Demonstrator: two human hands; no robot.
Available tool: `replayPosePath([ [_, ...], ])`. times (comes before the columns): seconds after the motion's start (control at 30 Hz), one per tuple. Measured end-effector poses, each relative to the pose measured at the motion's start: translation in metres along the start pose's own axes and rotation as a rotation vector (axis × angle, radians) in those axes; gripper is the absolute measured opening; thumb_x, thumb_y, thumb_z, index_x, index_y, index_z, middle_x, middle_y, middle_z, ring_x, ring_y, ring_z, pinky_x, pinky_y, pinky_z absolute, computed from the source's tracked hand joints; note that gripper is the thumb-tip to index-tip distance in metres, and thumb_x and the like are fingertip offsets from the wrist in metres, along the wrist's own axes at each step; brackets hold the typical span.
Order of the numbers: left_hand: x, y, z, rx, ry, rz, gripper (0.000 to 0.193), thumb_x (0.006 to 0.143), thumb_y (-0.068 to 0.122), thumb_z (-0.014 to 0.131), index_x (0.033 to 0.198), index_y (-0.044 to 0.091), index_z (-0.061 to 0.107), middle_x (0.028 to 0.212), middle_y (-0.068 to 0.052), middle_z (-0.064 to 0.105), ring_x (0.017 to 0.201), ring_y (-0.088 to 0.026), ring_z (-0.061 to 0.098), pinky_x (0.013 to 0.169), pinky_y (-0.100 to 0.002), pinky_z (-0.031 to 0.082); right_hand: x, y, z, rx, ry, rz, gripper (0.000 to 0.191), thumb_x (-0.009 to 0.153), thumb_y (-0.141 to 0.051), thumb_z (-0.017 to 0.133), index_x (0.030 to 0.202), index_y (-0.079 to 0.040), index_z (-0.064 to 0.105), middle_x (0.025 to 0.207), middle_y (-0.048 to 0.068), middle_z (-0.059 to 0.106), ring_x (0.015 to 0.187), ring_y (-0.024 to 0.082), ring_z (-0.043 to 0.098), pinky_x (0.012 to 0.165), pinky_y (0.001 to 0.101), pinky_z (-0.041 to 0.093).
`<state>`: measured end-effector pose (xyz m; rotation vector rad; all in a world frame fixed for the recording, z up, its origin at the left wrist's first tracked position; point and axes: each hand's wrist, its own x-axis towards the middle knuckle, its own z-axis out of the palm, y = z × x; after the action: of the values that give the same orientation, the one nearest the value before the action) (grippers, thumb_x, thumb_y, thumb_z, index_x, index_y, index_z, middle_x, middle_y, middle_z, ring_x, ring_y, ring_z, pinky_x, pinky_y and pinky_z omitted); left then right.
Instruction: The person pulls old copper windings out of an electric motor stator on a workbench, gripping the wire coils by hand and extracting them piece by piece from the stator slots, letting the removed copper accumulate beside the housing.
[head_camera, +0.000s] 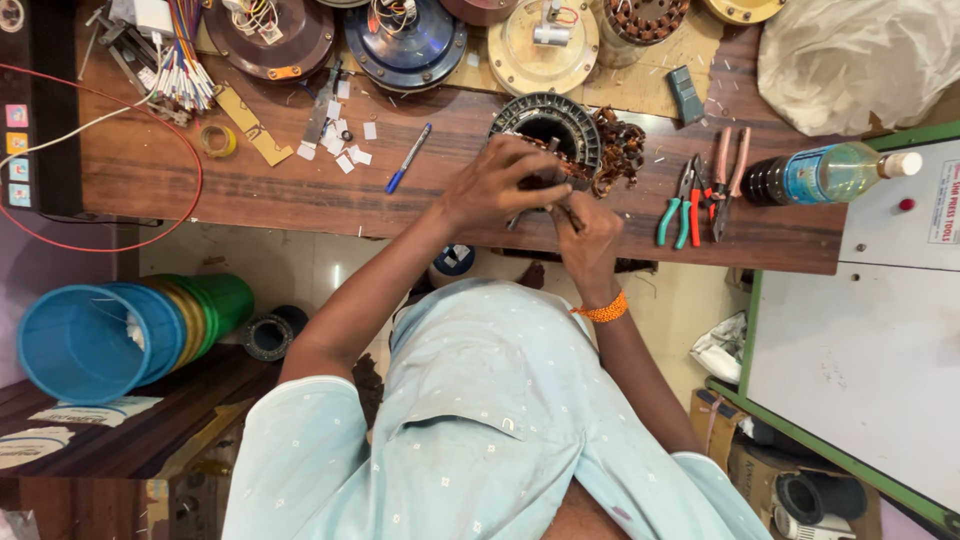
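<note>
Stator core (547, 125) — a dark ring with tangled copper winding (618, 150) spilling beside it — sits at the wooden workbench's (300, 185) front edge. Left hand (500, 180) clamps over its rim; right hand (588, 235) grips a thin tool (572, 215) against it.

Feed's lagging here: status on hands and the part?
Left hand gripping the ring-shaped stator. Right hand closed on a thin tool at its edge. Pliers lie clear, right.

Two pliers (677, 205); one blue pen (408, 158); one bottle (830, 172); one roll of tape (217, 140); one stack of plastic buckets (120, 335).
</note>
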<state>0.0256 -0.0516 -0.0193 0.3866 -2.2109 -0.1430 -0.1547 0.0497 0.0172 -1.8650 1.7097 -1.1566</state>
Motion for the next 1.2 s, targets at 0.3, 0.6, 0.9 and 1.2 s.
replayPosePath([
  [0.3,-0.030,0.020,0.025,0.046,0.167,-0.148,0.014,0.088,0.020,0.086,0.095,0.012,0.076,0.084,0.003,0.064,0.076,-0.015,0.060,0.070,-0.036,0.045,-0.007,-0.004,-0.036,-0.030,-0.167,0.173,0.012,0.090,-0.010,0.081,0.097,-0.001,0.077,0.073,0.008,0.065,0.058,0.015,0.050,0.054,0.0316,0.039],
  [0.6,-0.028,0.053,0.038,-0.467,0.393,-0.904,0.012,0.090,0.010,0.079,0.086,0.003,0.070,0.077,-0.004,0.069,0.063,-0.010,0.063,0.056,-0.029,0.048,0.059,-0.013,-0.029,-0.088,-0.183,0.129,0.012,0.093,-0.011,0.081,0.099,-0.002,0.076,0.067,0.006,0.053,0.058,0.012,0.044,0.053,0.0312,0.034],
  [0.9,-0.007,0.065,0.020,-0.089,0.250,-0.785,0.017,0.088,0.011,0.082,0.097,0.009,0.067,0.092,-0.004,0.068,0.084,-0.019,0.063,0.074,-0.032,0.053,0.081,0.035,-0.013,0.153,-0.224,0.421,0.008,0.091,-0.008,0.080,0.097,-0.003,0.078,0.069,-0.004,0.062,0.058,0.003,0.043,0.050,0.0237,0.030],
  [1.2,0.015,0.012,-0.007,-0.353,-0.038,-0.392,0.080,0.083,0.009,0.085,0.151,0.022,0.045,0.122,0.003,0.068,0.112,-0.022,0.060,0.106,-0.042,0.050,0.036,0.022,-0.052,0.276,-0.177,0.477,0.010,0.092,-0.006,0.078,0.101,-0.003,0.078,0.079,-0.003,0.070,0.064,0.004,0.049,0.056,0.0251,0.035],
])
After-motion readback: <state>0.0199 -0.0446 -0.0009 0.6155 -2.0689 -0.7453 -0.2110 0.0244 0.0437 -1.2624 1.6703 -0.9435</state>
